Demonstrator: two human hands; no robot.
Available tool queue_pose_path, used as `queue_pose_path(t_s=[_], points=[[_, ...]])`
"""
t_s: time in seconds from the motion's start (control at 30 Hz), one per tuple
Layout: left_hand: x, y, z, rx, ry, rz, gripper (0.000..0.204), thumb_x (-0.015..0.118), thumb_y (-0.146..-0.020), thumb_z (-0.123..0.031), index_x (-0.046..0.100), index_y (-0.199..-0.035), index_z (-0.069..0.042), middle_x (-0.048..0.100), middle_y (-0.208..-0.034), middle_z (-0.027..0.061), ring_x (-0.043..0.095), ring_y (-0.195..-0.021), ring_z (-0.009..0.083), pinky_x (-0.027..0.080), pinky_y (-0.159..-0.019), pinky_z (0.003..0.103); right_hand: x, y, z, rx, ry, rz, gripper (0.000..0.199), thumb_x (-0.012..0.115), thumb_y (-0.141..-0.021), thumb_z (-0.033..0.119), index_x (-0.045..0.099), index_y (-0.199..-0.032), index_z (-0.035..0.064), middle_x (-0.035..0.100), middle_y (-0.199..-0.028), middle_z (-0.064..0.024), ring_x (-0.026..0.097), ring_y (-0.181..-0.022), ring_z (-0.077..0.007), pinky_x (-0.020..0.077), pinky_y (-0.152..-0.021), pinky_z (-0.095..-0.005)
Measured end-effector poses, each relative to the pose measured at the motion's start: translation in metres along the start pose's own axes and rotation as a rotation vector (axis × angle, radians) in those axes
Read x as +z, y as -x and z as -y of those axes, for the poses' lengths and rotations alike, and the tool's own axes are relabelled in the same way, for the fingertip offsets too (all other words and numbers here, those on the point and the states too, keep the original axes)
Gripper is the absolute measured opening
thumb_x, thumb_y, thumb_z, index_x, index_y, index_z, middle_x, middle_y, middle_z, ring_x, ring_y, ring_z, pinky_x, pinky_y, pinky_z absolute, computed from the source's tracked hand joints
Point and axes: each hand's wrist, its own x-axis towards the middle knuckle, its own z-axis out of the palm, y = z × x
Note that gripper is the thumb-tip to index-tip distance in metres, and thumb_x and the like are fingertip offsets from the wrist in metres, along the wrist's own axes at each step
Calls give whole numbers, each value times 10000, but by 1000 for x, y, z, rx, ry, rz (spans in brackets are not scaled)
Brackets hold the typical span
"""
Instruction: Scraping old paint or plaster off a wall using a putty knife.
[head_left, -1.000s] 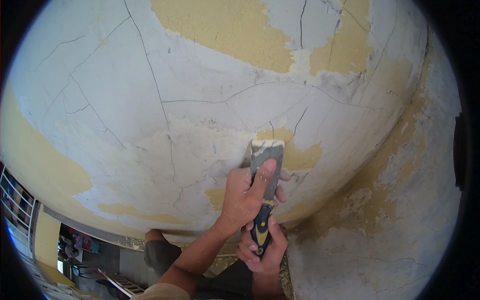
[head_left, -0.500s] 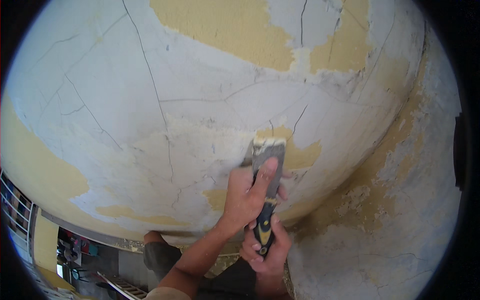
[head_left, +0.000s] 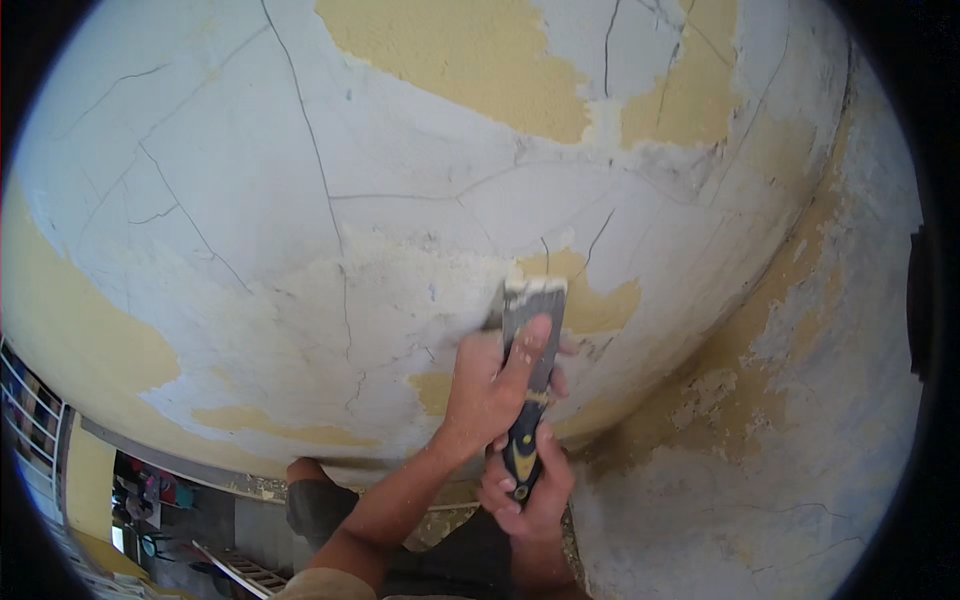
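A scraper (head_left: 537,300) with a flat grey metal blade and a black and yellow handle stands against the cracked wall (head_left: 420,150). Its front edge carries pale crumbs and meets the wall at the lower rim of a bare yellow patch (head_left: 550,265). My left hand (head_left: 490,390) is closed around the blade, thumb laid along its face, its fingertips showing beyond the blade's right side. Below it, my right hand (head_left: 530,490) wraps the handle near its butt end. Pale specks lie on my left hand and forearm.
Another wall (head_left: 750,480), with peeling paint, meets this one at a corner on the right. Past the wall's lower edge at left are a ladder (head_left: 235,570), a white railing (head_left: 35,430) and assorted items on the floor. My knee (head_left: 308,470) is close to the wall.
The scraper and both hands have shifted slightly left, with the blade's edge a touch lower on the wall. The grip of each hand is the same.
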Motion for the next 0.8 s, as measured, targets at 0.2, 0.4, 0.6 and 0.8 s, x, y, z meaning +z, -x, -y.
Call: queue_pose_path(t_s=[0.2, 0.4, 0.6, 0.8], points=[[3, -3, -3, -35, 34, 35, 513, 436, -923, -453, 647, -847, 8, 597, -584, 56, 538, -508, 89, 435, -484, 235, 4, -1, 2, -15, -41, 57, 478, 298, -935, 488, 458, -962, 38, 390, -551, -40, 265, -308, -102, 250, -334, -234], [4, -3, -7, -45, -10, 44, 528, 439, -918, -468, 648, -853, 13, 599, -584, 59, 538, -509, 91, 431, -476, 238, 7, 2, 6, -6, -39, 39, 467, 287, -940, 483, 452, -976, 47, 394, -553, -32, 254, -309, -99, 244, -331, -234], [4, -5, -12, 138, 49, 61, 521, 439, -918, -458, 652, -859, 14, 600, -579, 62, 543, -506, 94, 426, -471, 240, 9, 2, 3, -5, -68, 21, 466, 296, -937, 488, 455, -980, 52, 400, -561, -34, 262, -308, -104, 252, -328, -238], [4, -5, -10, 178, 27, 10, 531, 474, -904, -465, 633, -836, 37, 589, -569, 87, 554, -495, 111, 426, -461, 227, 7, 0, 4, -14, -125, 5, 458, 310, -934, 486, 458, -973, 54, 395, -555, -39, 275, -307, -115, 254, -319, -246]])
